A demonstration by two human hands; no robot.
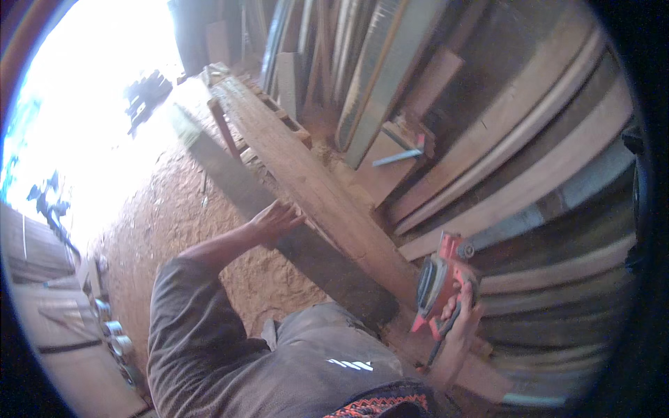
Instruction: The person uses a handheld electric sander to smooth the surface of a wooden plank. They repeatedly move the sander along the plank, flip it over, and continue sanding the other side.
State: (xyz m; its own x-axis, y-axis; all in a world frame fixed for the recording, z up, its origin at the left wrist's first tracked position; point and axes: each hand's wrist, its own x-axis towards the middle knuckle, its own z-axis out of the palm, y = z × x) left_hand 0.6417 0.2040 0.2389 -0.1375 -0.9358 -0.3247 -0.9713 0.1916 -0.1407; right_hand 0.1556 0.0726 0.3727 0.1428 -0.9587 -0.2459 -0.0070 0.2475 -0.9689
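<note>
My right hand (461,315) is wrapped round the handle of a red and black electric hand planer (435,284), held up off the wood at the right with its cord trailing down. My left hand (277,221) grips the upper edge of a long dark plank (313,263), its fingers curled over toward the bench. That plank stands tilted on edge in front of me, running from my waist to the far left. Right beside it lies a long, pale wooden beam or bench top (300,167) on legs.
Wood shavings (167,202) cover the ground at the left. Several long boards (516,139) are stacked along the right, and more boards (376,70) lean upright at the back. A blue-handled tool (398,157) rests on a wooden block. Tins (120,344) stand at the lower left.
</note>
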